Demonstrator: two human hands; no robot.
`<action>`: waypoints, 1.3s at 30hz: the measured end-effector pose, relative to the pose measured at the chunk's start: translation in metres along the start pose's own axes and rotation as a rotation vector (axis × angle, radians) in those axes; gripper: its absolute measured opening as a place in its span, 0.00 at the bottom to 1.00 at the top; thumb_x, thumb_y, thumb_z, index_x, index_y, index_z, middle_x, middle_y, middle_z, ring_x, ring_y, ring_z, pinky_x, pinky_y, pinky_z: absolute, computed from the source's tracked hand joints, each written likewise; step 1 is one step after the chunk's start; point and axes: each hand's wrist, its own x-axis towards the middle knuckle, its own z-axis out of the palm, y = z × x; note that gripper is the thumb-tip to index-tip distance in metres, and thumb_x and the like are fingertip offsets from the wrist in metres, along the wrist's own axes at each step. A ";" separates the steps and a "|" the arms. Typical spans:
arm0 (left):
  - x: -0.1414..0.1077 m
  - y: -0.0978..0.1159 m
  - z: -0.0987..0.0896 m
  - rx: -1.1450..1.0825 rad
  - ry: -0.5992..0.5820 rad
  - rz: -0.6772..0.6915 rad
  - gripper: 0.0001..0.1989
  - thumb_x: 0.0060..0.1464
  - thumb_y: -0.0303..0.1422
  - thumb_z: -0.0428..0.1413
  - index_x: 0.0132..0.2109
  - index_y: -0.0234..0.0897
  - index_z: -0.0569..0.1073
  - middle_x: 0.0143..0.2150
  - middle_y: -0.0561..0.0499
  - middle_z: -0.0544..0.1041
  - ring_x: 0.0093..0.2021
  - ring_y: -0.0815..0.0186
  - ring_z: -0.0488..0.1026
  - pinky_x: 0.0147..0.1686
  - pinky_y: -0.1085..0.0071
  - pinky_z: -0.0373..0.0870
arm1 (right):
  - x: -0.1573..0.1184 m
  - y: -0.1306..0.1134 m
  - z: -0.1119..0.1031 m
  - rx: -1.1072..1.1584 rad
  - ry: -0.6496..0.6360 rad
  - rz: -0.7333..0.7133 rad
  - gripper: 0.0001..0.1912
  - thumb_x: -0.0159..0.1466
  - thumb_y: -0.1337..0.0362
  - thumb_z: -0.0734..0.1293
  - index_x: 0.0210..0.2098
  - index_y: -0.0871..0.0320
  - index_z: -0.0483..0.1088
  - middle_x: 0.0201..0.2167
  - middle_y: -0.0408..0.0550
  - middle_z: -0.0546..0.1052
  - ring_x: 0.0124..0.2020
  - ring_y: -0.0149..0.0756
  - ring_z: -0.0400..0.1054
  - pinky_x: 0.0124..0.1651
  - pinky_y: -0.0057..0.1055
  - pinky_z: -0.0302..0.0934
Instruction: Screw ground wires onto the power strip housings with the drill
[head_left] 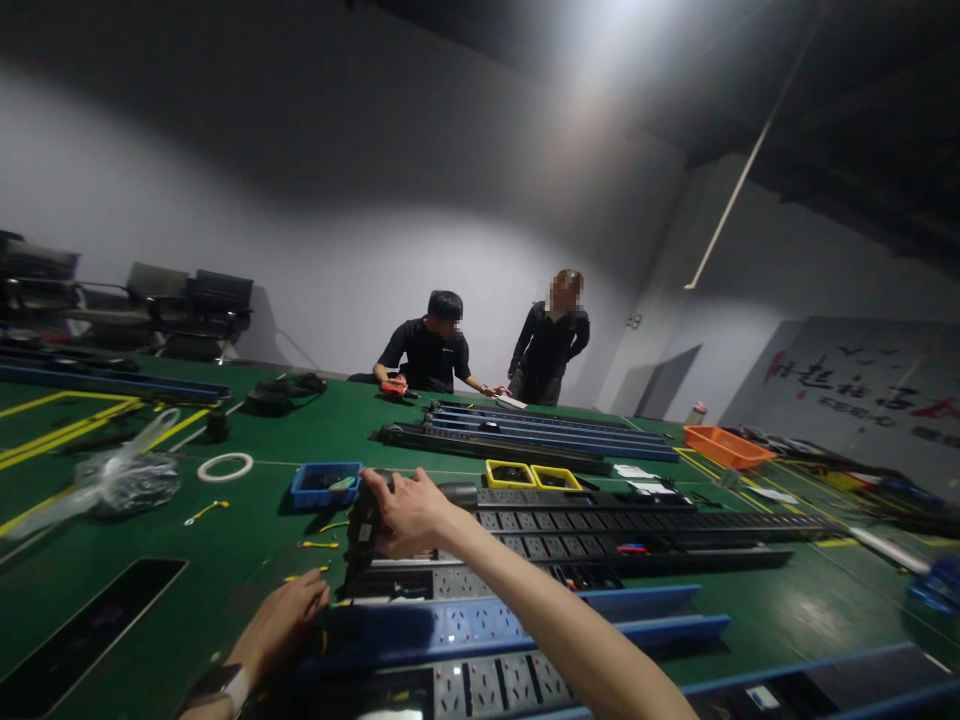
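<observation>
My right hand (pixel 411 508) reaches across the power strips, its fingers wrapped round a dark object (pixel 366 525) at their left end, which looks like a power tool. My left hand (pixel 289 612) is low on the green table, fingers bent, beside the left end of a blue strip housing (pixel 480 622); whether it holds a small yellow wire is hard to make out. Black socket strips (pixel 570 521) lie behind and in front of the blue housing. Short yellow-green wires (pixel 319 545) rest just beyond my left hand.
A blue bin (pixel 296 485), two yellow bins (pixel 510 464) and more strips (pixel 555 430) stand farther back. At left are a white ring (pixel 225 456), a plastic bag (pixel 135 480) and a black panel (pixel 90 635). Two people are across the table, near an orange tray (pixel 724 450).
</observation>
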 end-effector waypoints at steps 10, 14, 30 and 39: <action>0.001 -0.009 0.005 0.044 0.005 0.039 0.18 0.63 0.32 0.38 0.35 0.38 0.71 0.42 0.48 0.74 0.42 0.65 0.71 0.44 0.70 0.61 | 0.004 -0.006 -0.005 0.009 0.042 0.049 0.43 0.62 0.55 0.65 0.71 0.53 0.42 0.49 0.58 0.76 0.50 0.48 0.73 0.57 0.49 0.61; -0.001 -0.007 0.003 0.063 0.010 0.038 0.16 0.62 0.30 0.38 0.35 0.38 0.70 0.42 0.47 0.74 0.43 0.64 0.71 0.45 0.70 0.61 | 0.006 -0.011 0.002 -0.116 0.089 0.058 0.51 0.59 0.55 0.70 0.72 0.57 0.40 0.48 0.59 0.75 0.47 0.48 0.72 0.54 0.46 0.62; 0.017 -0.045 0.038 -0.040 0.118 0.135 0.13 0.61 0.29 0.43 0.34 0.38 0.71 0.38 0.50 0.73 0.36 0.68 0.68 0.38 0.72 0.56 | 0.020 -0.031 0.020 -0.329 0.242 0.082 0.46 0.61 0.68 0.67 0.71 0.55 0.41 0.39 0.51 0.73 0.39 0.41 0.70 0.48 0.36 0.61; 0.015 -0.038 0.033 -0.012 0.098 0.115 0.16 0.63 0.32 0.41 0.35 0.38 0.72 0.39 0.50 0.73 0.38 0.67 0.70 0.39 0.71 0.57 | 0.014 -0.025 0.021 -0.293 0.232 0.114 0.47 0.60 0.68 0.68 0.71 0.56 0.41 0.39 0.52 0.75 0.39 0.40 0.71 0.50 0.37 0.61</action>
